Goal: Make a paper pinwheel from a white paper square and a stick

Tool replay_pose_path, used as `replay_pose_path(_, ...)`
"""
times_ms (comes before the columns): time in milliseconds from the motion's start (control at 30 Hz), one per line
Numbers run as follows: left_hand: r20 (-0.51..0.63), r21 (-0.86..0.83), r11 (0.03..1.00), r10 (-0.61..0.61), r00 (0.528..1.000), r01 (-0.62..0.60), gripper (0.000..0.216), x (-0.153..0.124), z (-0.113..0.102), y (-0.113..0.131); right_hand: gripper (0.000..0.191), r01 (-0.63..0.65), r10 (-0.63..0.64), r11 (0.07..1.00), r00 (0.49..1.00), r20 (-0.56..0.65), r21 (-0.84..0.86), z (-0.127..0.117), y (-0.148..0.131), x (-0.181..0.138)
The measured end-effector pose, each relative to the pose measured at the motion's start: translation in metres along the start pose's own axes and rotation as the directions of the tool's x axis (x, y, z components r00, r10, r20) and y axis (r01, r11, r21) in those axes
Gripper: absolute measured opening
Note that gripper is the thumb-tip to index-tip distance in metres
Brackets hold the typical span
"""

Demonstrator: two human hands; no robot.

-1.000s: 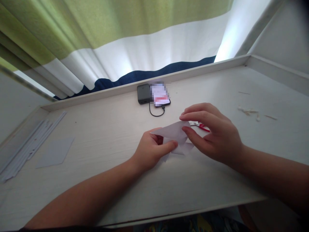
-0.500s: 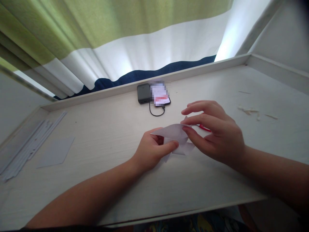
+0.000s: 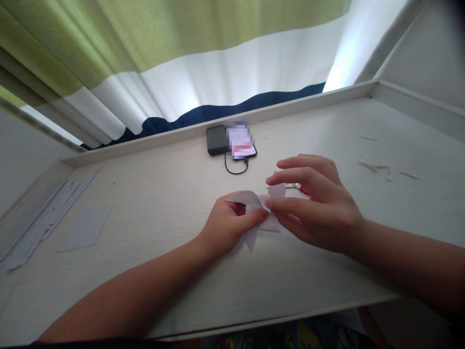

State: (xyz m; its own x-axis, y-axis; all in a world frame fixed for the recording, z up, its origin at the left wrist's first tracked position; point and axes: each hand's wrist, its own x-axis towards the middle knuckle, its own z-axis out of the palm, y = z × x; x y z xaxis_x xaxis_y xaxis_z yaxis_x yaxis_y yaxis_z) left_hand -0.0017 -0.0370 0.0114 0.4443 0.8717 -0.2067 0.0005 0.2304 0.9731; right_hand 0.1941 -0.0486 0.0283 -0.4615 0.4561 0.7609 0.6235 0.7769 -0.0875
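Pinching curled paper (image 3: 270, 225) in left hand (image 3: 228, 223); touching it with right hand (image 3: 323, 208), cannot tell if gripping. Probably light, springy, easily creased; best held near middle.

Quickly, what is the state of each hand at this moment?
Left hand: closed, holding the bent white paper piece.
Right hand: fingers at the same paper; whether they grip it cannot be told.

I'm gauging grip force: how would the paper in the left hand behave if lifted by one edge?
The white paper is probably floppy, as it curves beside the left hand. Its thin edges suggest it is light and may crease easily.
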Motion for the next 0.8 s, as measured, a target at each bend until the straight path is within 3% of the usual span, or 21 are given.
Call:
replay_pose_path(333,0.004,-0.038,0.999,-0.019,1.000,0.019,0.024,0.002,-0.006,-0.010,0.003,0.029,-0.023,0.998,0.994,0.103,-0.061,0.003,0.001,0.000)
replay_pose_path(800,0.021,-0.144,0.989,-0.033,0.999,0.036,0.024,0.004,-0.008,-0.013,0.011,0.024,-0.015,0.999,0.982,0.188,-0.046,0.000,0.004,-0.002)
